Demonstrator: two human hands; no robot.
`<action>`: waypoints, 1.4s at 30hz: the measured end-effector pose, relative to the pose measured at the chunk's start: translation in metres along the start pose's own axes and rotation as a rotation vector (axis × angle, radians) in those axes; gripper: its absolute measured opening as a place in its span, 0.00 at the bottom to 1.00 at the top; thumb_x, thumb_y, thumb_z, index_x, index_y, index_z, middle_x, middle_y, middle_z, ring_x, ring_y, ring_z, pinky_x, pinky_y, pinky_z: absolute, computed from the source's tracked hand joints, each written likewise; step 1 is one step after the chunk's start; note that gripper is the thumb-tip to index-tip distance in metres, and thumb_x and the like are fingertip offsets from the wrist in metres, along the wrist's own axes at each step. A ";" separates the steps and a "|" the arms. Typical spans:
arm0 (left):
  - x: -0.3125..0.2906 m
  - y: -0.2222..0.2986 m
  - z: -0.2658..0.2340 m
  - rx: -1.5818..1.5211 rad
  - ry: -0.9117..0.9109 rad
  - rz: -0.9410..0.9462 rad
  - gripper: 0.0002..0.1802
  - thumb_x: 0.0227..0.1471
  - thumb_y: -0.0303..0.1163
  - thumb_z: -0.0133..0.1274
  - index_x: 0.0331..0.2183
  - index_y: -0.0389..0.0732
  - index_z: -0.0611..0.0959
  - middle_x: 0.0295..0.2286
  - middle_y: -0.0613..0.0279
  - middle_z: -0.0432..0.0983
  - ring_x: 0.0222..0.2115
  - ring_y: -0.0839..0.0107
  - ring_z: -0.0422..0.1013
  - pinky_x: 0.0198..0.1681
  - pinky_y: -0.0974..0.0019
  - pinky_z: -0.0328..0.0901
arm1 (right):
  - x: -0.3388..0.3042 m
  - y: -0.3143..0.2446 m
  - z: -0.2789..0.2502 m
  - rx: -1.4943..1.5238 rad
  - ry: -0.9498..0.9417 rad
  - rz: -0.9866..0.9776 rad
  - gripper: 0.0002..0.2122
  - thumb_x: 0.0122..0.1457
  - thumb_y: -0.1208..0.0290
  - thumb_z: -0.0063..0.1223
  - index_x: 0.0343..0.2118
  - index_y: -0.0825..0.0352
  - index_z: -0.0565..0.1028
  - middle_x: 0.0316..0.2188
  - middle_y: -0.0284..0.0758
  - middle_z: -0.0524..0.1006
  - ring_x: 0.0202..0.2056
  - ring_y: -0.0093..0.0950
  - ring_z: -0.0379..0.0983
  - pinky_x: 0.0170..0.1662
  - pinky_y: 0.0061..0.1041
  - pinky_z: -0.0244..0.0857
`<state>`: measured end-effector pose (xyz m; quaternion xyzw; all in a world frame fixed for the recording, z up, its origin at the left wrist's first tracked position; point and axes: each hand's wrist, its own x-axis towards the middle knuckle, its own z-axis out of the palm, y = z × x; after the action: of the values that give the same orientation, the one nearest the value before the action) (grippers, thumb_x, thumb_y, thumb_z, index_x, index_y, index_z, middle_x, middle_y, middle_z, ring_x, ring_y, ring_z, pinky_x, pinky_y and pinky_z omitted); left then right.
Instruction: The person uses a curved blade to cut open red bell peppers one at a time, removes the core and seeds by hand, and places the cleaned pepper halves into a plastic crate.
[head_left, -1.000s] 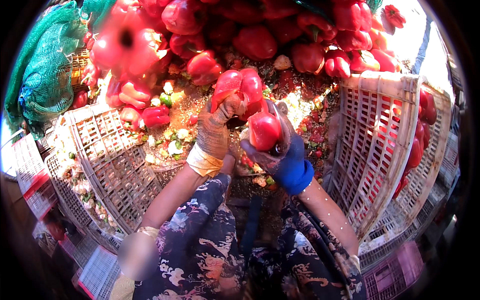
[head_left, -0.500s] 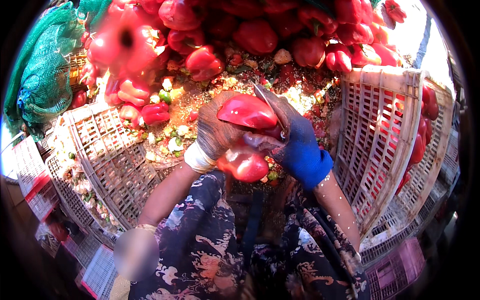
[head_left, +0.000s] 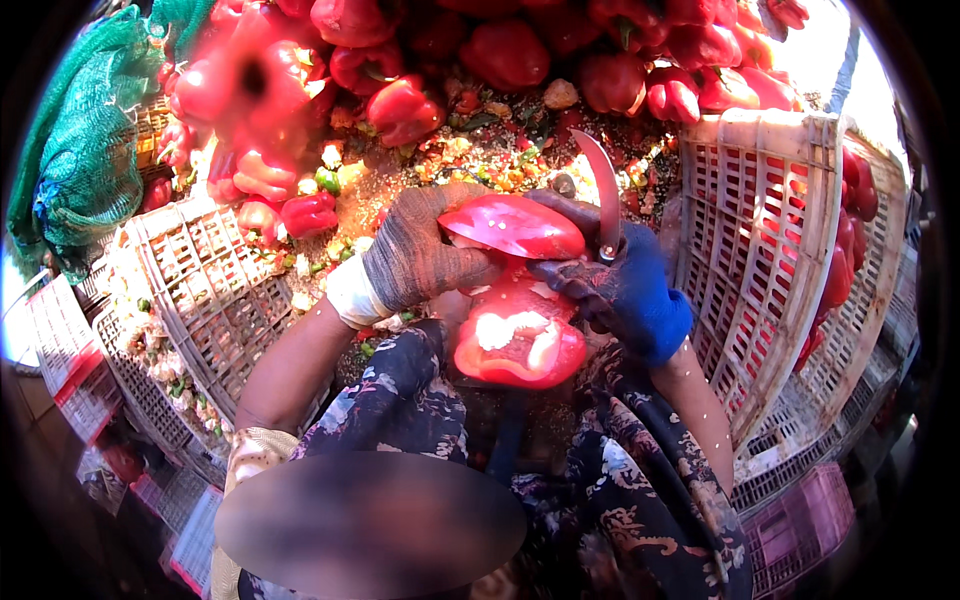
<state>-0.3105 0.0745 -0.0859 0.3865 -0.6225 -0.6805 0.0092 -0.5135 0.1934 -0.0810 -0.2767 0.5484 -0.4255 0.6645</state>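
A red bell pepper [head_left: 520, 228] is split open between my two hands, above my lap. Its lower half [head_left: 480, 362] hangs open, showing the pale inner ribs. My left hand [head_left: 418, 258], in a stained grey glove with a white cuff, is closed around the left side of the upper half. In a blue glove with darkened fingers, my right hand [head_left: 632, 295] pinches the pepper's right side. The same hand holds a curved knife [head_left: 602, 185], its blade pointing up and away. The knife's handle is hidden by the fingers.
A heap of whole red peppers [head_left: 508, 65] fills the far side. Seeds and cut cores [head_left: 470, 155] litter the surface before me. Plastic crates stand tilted at the left [head_left: 215, 290] and right [head_left: 755, 270]. Green netting [head_left: 90, 150] lies at the far left.
The pepper has opened wider, its lower half now facing up. The knife blade has swung out of the pepper to point upward. My right hand has shifted right and slightly nearer.
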 end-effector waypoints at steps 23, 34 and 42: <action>-0.074 -0.207 -0.103 0.276 0.426 -0.176 0.31 0.53 0.23 0.58 0.57 0.31 0.68 0.51 0.54 0.69 0.46 0.70 0.69 0.45 0.71 0.66 | -0.347 0.048 -0.241 -1.330 1.458 0.015 0.31 0.49 0.83 0.54 0.60 0.61 0.66 0.57 0.47 0.68 0.54 0.44 0.69 0.54 0.34 0.65; -0.039 -0.192 -0.049 0.272 0.376 -0.092 0.30 0.51 0.20 0.59 0.55 0.30 0.70 0.52 0.52 0.71 0.53 0.66 0.66 0.58 0.66 0.59 | -0.310 0.130 -0.293 -0.958 1.340 0.404 0.20 0.55 0.71 0.52 0.53 0.62 0.72 0.43 0.51 0.77 0.42 0.50 0.75 0.44 0.42 0.70; -0.015 -0.081 -0.017 0.780 0.379 0.195 0.31 0.46 0.43 0.64 0.49 0.38 0.77 0.38 0.43 0.78 0.41 0.50 0.75 0.43 0.56 0.69 | -0.389 0.176 -0.387 -0.962 1.216 0.113 0.19 0.57 0.71 0.53 0.52 0.67 0.72 0.37 0.44 0.80 0.36 0.38 0.78 0.41 0.33 0.70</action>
<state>-0.2527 0.0858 -0.1464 0.4185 -0.8535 -0.3079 0.0405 -0.8548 0.6549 -0.1314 -0.2242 0.9542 -0.1833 0.0745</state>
